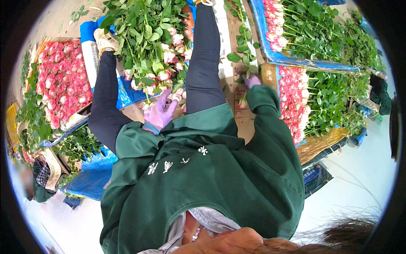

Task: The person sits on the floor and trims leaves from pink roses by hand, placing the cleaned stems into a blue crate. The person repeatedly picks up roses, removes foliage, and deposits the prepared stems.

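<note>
My left hand (160, 111), in a pale purple glove, is beside a heap of pink-and-white roses (169, 56) between my legs. Its fingers are partly curled and spread; a green stem reaches its back edge, but whether it is held cannot be told. To the right, my right hand (252, 81), in a similar glove, is closed around a rose stem over brown cardboard. Leafy stems (245, 41) extend beyond this hand, and a single pale rose bloom (242, 103) hangs on its near side. The green sleeve partly hides the right hand.
Packed pink roses (65, 82) lie at left. Two rose bundles, one far (276, 27) and one near (293, 101), line the right beside a blue wrapper edge (311, 65). A blue sheet (92, 177) is at lower left. Another person's dark green clothing (42, 193) shows at the left rim.
</note>
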The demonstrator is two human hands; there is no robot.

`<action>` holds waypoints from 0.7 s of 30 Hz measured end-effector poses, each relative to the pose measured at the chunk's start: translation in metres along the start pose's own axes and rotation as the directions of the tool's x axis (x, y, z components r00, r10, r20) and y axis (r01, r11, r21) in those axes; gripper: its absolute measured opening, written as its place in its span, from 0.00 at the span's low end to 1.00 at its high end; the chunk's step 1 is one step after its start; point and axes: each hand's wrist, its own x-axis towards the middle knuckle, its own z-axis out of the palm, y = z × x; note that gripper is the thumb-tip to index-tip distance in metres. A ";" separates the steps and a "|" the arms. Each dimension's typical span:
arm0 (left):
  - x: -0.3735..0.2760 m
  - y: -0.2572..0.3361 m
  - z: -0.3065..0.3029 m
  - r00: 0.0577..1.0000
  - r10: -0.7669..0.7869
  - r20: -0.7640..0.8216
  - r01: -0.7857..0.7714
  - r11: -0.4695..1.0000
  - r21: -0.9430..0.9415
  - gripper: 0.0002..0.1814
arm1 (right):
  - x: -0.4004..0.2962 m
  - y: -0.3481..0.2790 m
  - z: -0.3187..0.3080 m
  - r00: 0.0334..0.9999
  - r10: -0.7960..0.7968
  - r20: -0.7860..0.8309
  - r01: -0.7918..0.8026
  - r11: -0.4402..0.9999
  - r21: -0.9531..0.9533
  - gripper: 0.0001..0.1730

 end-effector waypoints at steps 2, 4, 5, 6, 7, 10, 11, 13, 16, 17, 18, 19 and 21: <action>0.004 -0.019 0.009 0.999 0.048 -0.009 -0.048 0.999 -0.025 0.27 | -0.013 0.008 -0.005 0.997 -0.008 -0.071 0.003 0.998 -0.063 0.29; -0.001 -0.004 0.001 1.000 0.031 0.001 -0.031 0.999 0.035 0.23 | -0.058 -0.006 -0.021 0.966 -0.126 -0.225 0.140 0.989 0.048 0.27; -0.003 -0.005 0.001 0.998 0.054 -0.040 -0.053 0.998 0.025 0.24 | -0.082 -0.016 -0.038 0.946 -0.190 -0.262 0.204 0.979 0.028 0.24; -0.004 -0.008 0.001 0.994 0.076 -0.083 -0.074 0.997 0.019 0.25 | -0.097 -0.018 -0.054 0.937 -0.238 -0.254 0.290 0.938 0.192 0.20; -0.007 -0.009 0.000 0.987 0.098 -0.129 -0.096 0.995 0.019 0.26 | -0.111 -0.016 -0.067 0.948 -0.244 -0.207 0.312 0.844 0.437 0.20; -0.015 0.022 -0.005 0.938 0.255 -0.235 -0.319 0.900 -0.298 0.18 | -0.191 -0.081 -0.142 0.947 -0.317 0.058 0.126 0.529 0.839 0.17; -0.022 0.036 -0.001 0.944 0.257 -0.205 -0.325 0.821 -0.470 0.17 | -0.214 -0.102 -0.160 0.895 -0.430 0.119 0.118 0.485 0.867 0.17; -0.032 0.070 -0.007 0.923 0.384 -0.013 -0.317 0.744 -0.588 0.17 | -0.230 -0.148 -0.164 0.662 -0.749 0.001 0.611 0.541 0.578 0.17; -0.033 0.074 0.009 0.844 0.533 -0.049 -0.472 0.698 -0.538 0.14 | -0.238 -0.227 -0.147 0.396 -0.917 -0.047 0.697 0.267 0.665 0.15; -0.043 0.081 -0.007 0.906 0.421 0.041 -0.355 0.810 -0.468 0.15 | -0.243 -0.253 -0.142 0.399 -0.914 -0.072 0.660 0.231 0.715 0.15; -0.059 0.094 -0.044 0.940 0.334 0.066 -0.245 0.798 -0.551 0.15 | -0.253 -0.275 -0.142 0.356 -0.930 -0.097 0.678 0.185 0.712 0.15; -0.075 0.101 -0.070 0.963 0.252 0.100 -0.134 0.764 -0.631 0.16 | -0.264 -0.295 -0.143 0.314 -0.942 -0.121 0.692 0.139 0.709 0.14; -0.059 0.061 -0.063 0.934 0.299 -0.195 -0.354 0.703 -0.617 0.14 | -0.300 -0.348 -0.137 0.256 -0.966 -0.044 0.692 0.151 0.706 0.14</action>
